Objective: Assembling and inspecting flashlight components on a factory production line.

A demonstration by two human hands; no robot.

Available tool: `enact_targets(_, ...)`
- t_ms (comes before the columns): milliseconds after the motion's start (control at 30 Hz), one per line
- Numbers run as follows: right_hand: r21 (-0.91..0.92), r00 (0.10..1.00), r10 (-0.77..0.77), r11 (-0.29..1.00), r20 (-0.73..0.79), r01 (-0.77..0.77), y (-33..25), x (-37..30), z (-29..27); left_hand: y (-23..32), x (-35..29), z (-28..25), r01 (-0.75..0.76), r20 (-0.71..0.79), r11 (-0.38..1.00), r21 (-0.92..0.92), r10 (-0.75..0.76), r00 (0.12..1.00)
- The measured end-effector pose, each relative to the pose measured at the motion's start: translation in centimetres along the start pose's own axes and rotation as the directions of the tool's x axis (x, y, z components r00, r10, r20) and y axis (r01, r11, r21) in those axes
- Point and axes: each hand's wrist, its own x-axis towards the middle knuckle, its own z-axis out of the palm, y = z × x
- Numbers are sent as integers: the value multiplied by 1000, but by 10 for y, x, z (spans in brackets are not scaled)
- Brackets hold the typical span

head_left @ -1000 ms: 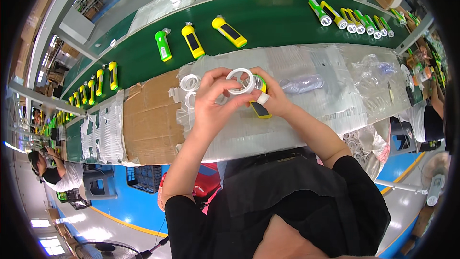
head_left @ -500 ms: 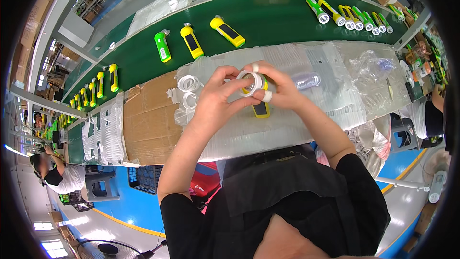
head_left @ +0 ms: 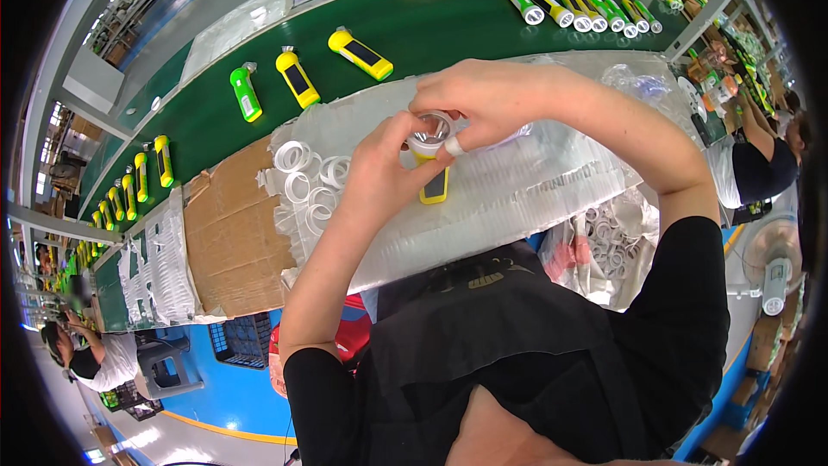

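With a 2-handed grip, the left hand and right hand are grasping a yellow flashlight by its white-ringed head, its tail perhaps touching the bench right of white rings.

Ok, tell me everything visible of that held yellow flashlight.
The yellow flashlight looks plastic, with a dark rectangular panel on its handle and a white ring around its shiny head. The head faces up toward the camera, handle toward the wearer. Left grip and right grip clasp the head end; whether it rests on anything is unclear.
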Motion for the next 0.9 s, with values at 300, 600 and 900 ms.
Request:
enact_targets(300, -292, 827, 563, 790, -4, -539, -19, 20, 4, -9, 3, 7, 10, -71, 999, 44, -6, 997)
enact_targets(600, -160, 810, 572, 794, -126, -586, -23, 14, 10, -3, 3, 13, -39, -107, 992, 120, 52, 993)
enact_targets(900, -106, 836, 518, 835, -179, -540, -22, 5, 12, 0, 2, 14, -108, -143, 987, 117, 124, 982)
